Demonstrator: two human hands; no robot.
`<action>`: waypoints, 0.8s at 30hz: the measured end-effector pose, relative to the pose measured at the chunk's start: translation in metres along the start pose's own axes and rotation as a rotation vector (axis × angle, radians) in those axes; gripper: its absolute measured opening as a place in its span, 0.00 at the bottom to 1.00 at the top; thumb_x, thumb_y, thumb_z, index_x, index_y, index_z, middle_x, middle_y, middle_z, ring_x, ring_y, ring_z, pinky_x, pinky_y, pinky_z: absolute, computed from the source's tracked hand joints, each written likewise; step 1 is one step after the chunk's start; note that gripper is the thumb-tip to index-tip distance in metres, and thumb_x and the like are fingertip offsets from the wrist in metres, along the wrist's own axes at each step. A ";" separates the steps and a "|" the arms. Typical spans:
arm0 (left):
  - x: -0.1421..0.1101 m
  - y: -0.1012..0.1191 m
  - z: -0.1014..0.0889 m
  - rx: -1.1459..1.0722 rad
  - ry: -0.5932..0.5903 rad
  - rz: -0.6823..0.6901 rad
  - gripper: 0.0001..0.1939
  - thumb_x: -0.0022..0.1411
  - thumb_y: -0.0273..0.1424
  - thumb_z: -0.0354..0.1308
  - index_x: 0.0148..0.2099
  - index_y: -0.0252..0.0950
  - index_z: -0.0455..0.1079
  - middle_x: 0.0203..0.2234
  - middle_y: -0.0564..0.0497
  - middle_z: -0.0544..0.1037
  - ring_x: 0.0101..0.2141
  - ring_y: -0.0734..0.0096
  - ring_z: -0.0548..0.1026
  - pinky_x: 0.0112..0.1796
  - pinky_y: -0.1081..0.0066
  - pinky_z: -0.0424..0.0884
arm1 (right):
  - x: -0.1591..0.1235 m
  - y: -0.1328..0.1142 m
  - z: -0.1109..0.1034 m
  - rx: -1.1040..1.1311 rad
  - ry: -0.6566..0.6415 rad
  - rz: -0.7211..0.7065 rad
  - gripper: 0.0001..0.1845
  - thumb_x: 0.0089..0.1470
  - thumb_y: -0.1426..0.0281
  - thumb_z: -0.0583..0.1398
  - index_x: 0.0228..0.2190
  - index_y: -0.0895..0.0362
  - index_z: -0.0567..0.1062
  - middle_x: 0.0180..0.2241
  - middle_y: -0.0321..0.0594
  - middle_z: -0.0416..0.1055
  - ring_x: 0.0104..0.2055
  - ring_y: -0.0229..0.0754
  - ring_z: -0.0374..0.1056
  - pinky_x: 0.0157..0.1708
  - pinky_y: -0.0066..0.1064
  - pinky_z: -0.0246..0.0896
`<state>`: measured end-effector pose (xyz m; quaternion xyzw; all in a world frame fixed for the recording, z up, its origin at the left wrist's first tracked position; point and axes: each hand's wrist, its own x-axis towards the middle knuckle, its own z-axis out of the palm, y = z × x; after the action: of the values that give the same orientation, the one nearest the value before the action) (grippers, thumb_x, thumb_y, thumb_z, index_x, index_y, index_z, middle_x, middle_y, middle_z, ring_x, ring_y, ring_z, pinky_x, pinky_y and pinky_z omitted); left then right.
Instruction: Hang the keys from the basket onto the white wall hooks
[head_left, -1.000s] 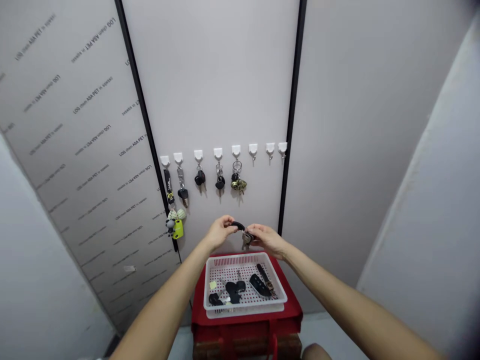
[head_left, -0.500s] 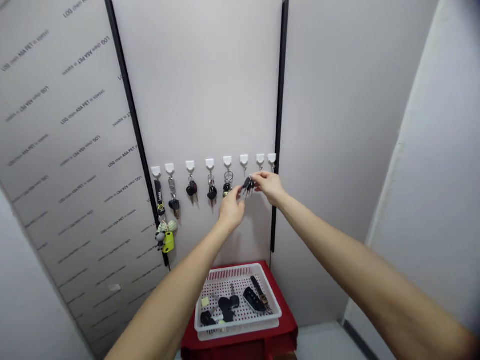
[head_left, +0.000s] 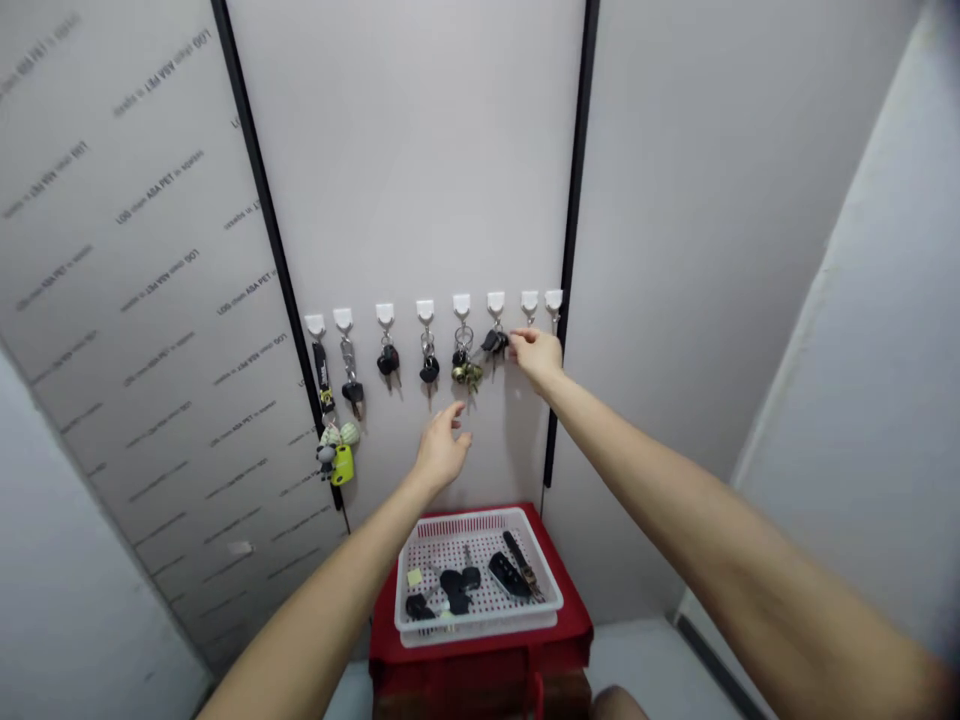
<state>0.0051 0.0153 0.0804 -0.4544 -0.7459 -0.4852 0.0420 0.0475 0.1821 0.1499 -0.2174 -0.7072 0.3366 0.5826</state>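
A bunch of keys (head_left: 493, 343) with black heads is at the sixth white hook (head_left: 496, 302) from the left. My right hand (head_left: 536, 355) is at its right side, fingertips drawn together on the edge of a black key head. Lower and to the left, my left hand (head_left: 442, 448) is in front of the wall, fingers apart, holding nothing. Just above it hangs a key ring with brass-coloured keys (head_left: 466, 372). Further left, key sets with black heads (head_left: 428, 369) hang from hooks, and the leftmost strap (head_left: 322, 375) carries a lime-green key case (head_left: 343, 465).
Below the hooks, a white perforated basket (head_left: 480, 632) stands on a red cloth-covered stand (head_left: 574, 610). Inside are black keys (head_left: 455, 585), a black key fob (head_left: 508, 577) and a dark strap (head_left: 517, 552). Two more hooks (head_left: 529, 302) are at the right, beside a black wall strip (head_left: 574, 210).
Both hands rose from above the basket to the hooks with the keys. The keys are now at the sixth hook. My left hand has let go and moved down and left.
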 end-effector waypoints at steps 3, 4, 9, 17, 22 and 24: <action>-0.027 -0.039 0.008 0.033 -0.105 -0.194 0.19 0.44 0.23 0.47 0.42 0.32 0.59 0.37 0.46 0.67 0.34 0.75 0.66 0.36 0.73 0.61 | -0.047 0.024 -0.004 -0.054 -0.092 0.081 0.15 0.38 0.70 0.48 0.30 0.61 0.67 0.24 0.38 0.67 0.24 0.33 0.61 0.27 0.28 0.56; -0.037 -0.054 0.011 0.063 -0.152 -0.249 0.18 0.44 0.23 0.47 0.42 0.31 0.59 0.36 0.45 0.67 0.33 0.75 0.66 0.36 0.74 0.61 | -0.069 0.033 -0.004 -0.089 -0.194 0.106 0.14 0.38 0.71 0.49 0.30 0.61 0.68 0.25 0.39 0.67 0.25 0.33 0.61 0.27 0.27 0.56; -0.088 -0.108 0.031 0.338 -0.419 -0.325 0.18 0.42 0.23 0.49 0.39 0.31 0.62 0.36 0.43 0.68 0.36 0.69 0.65 0.37 0.72 0.59 | -0.186 0.071 0.003 -0.343 -0.899 0.143 0.13 0.36 0.76 0.49 0.25 0.60 0.70 0.25 0.40 0.69 0.27 0.35 0.62 0.29 0.25 0.55; -0.112 -0.106 0.043 0.578 -0.595 -0.111 0.14 0.40 0.24 0.48 0.33 0.35 0.66 0.31 0.43 0.70 0.36 0.60 0.64 0.35 0.66 0.59 | -0.235 0.088 0.008 -0.618 -1.311 -0.199 0.14 0.30 0.74 0.53 0.25 0.56 0.72 0.31 0.41 0.67 0.35 0.43 0.60 0.34 0.30 0.52; -0.110 -0.108 0.043 0.529 -0.604 -0.220 0.11 0.39 0.24 0.49 0.30 0.34 0.66 0.28 0.44 0.70 0.33 0.62 0.66 0.32 0.66 0.60 | -0.230 0.089 -0.001 -0.600 -1.292 -0.238 0.11 0.32 0.76 0.51 0.21 0.58 0.71 0.28 0.42 0.67 0.34 0.41 0.60 0.33 0.29 0.51; -0.107 -0.107 0.044 0.396 -0.574 -0.286 0.12 0.41 0.23 0.48 0.32 0.34 0.65 0.28 0.46 0.70 0.31 0.67 0.67 0.32 0.69 0.61 | -0.224 0.088 -0.005 -0.500 -1.195 -0.162 0.11 0.33 0.77 0.50 0.20 0.59 0.70 0.26 0.40 0.67 0.31 0.37 0.60 0.31 0.25 0.52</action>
<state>0.0070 -0.0317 -0.0694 -0.4463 -0.8625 -0.1854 -0.1501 0.0953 0.0860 -0.0658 -0.0680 -0.9803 0.1800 0.0445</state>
